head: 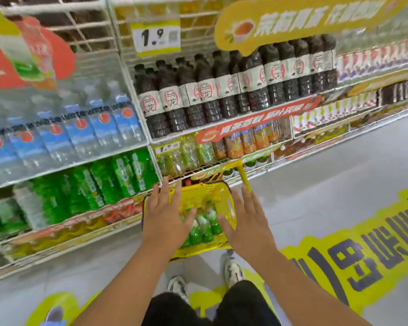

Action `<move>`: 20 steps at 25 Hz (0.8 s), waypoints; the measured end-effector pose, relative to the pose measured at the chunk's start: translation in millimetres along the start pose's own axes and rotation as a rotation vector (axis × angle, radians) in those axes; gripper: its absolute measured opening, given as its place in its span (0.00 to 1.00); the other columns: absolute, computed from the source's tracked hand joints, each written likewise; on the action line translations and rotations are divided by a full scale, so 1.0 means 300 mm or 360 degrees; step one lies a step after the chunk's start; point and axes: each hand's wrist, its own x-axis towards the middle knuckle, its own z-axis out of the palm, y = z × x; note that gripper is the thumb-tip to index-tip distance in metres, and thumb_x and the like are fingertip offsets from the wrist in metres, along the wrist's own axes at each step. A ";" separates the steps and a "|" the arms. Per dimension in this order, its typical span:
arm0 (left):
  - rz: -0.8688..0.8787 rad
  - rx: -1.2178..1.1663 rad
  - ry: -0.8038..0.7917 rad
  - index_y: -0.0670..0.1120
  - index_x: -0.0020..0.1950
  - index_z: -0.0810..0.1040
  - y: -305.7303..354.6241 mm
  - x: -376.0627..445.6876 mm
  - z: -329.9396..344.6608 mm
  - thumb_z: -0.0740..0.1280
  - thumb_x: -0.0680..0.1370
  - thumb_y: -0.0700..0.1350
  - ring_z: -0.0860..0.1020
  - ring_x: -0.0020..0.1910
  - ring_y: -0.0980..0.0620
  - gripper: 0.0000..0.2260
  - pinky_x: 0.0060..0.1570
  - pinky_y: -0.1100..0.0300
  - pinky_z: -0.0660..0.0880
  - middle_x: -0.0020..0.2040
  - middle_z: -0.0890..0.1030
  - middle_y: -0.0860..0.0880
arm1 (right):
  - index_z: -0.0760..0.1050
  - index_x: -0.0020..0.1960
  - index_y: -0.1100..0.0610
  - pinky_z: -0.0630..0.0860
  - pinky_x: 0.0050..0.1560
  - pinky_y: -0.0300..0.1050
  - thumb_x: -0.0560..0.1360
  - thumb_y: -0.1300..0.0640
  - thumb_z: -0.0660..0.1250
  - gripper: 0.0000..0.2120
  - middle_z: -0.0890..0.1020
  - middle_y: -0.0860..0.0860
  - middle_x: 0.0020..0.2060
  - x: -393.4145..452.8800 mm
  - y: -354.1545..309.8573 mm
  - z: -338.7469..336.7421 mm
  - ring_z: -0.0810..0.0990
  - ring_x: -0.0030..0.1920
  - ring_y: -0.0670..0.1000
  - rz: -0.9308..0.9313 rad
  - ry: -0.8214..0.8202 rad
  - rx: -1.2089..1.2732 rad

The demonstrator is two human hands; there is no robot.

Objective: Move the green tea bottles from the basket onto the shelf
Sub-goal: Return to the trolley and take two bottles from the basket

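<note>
Both hands hang above the yellow plastic shopping basket (224, 208), which sits on the grey shop floor (327, 184) close against the foot of the white wire shelf (149, 142). The left hand (165, 220) and the right hand (245, 222) are spread with fingers straight and released — neither grasps anything yet. The left thumb looks to lie just over the bottles, though whether it touches them cannot be told.

The likeliest trouble from here, as I judge it, is a poor first grasp. The green tea bottles (201, 228) are packed side by side in the bottom of the basket, so fingers pushed between them could jostle a neighbour or lift one by its cap alone and let it slip. The basket's raised yellow handle (244, 176) stands between the basket and the shelf on the right side and could catch a wrist or a bottle on the way up. The shelf holds more than one kind of green-labelled drink, so a bottle might also land in the wrong row.

The bottles themselves are clear plastic with bright green labels and pale upper parts, and appear to stand upright with their tops toward the camera — several are visible between the two hands, and the exact count is hidden by the left hand and the blur.
</note>
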 end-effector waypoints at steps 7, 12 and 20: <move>-0.0379 -0.0003 -0.0103 0.55 0.83 0.46 -0.052 0.099 0.385 0.48 0.77 0.69 0.47 0.81 0.41 0.37 0.79 0.44 0.49 0.83 0.46 0.46 | 0.50 0.84 0.50 0.50 0.82 0.54 0.75 0.29 0.44 0.42 0.49 0.53 0.83 0.259 0.127 0.369 0.44 0.83 0.57 -0.0170 -0.0387 0.0106; -0.0453 0.0047 -0.0145 0.52 0.83 0.49 -0.143 0.164 0.749 0.57 0.78 0.65 0.54 0.80 0.39 0.37 0.77 0.41 0.55 0.82 0.52 0.43 | 0.53 0.83 0.54 0.54 0.80 0.55 0.79 0.33 0.49 0.39 0.56 0.59 0.82 0.451 0.216 0.779 0.53 0.81 0.61 -0.0200 -0.0500 0.0139; -0.0772 0.0004 -0.0465 0.57 0.79 0.31 -0.278 0.198 1.252 0.56 0.80 0.64 0.46 0.81 0.43 0.39 0.78 0.47 0.51 0.83 0.40 0.47 | 0.56 0.82 0.51 0.63 0.75 0.54 0.80 0.37 0.59 0.35 0.62 0.57 0.80 0.528 0.348 1.293 0.61 0.78 0.61 -0.0085 -0.0712 0.0178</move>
